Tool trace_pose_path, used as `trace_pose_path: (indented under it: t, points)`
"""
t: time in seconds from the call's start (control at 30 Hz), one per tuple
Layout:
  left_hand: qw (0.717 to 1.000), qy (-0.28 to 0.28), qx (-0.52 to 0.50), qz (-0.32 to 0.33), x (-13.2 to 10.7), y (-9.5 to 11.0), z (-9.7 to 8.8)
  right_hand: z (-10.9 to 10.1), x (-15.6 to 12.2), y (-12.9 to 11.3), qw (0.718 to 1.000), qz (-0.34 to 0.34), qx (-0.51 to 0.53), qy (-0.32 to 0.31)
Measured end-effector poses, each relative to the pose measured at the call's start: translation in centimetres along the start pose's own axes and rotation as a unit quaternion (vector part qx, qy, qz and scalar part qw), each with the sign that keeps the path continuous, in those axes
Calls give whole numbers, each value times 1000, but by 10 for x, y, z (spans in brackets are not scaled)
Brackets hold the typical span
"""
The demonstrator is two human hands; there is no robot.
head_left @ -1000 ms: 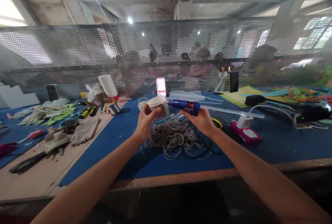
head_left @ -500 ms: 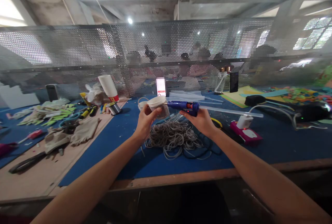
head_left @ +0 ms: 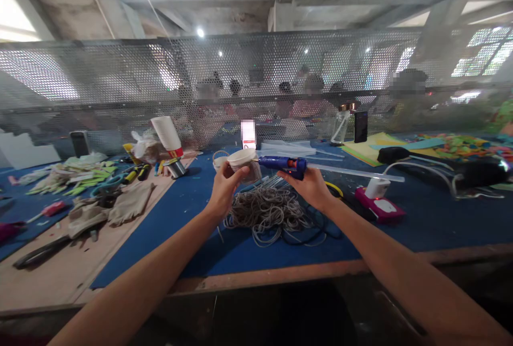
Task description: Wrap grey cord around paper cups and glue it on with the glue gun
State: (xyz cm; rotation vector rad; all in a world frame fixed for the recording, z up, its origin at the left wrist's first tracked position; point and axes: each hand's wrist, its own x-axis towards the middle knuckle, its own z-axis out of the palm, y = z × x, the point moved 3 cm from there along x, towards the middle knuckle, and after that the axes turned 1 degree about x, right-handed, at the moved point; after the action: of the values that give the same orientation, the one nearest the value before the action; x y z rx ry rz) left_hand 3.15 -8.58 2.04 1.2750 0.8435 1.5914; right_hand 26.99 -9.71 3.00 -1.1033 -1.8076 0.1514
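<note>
A white paper cup (head_left: pixel 242 159) is gripped by the rim end in my left hand (head_left: pixel 224 187), thumb and fingers closed around it. My right hand (head_left: pixel 311 188) is wrapped round a blue hot glue gun (head_left: pixel 280 163). A long clear glue stick (head_left: pixel 356 172) sticks out of the gun's back end. The gun's nozzle points left and meets the cup's side near the rim; whether it touches is too small to tell. Beneath both hands lies a tangled heap of grey cord (head_left: pixel 272 212).
A magenta power socket with a white plug (head_left: pixel 379 204) lies to the right. On the left are work gloves (head_left: pixel 130 204), a stack of paper cups (head_left: pixel 166 135) and cutters. Clear glue sticks (head_left: pixel 288 148) and a small white basket (head_left: pixel 219 162) lie behind. A perforated screen (head_left: pixel 256 63) closes off the back.
Hardly anything differs. The glue gun and its glue stick have shifted very slightly left against the cup; both hands keep their grip.
</note>
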Motion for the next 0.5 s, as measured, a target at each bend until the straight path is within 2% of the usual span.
trace_pose_path:
  t: [0.5]
  points:
    - [1000,2,-14,-13,-3,4,3,0,1,0,1000,-4,-21,-9]
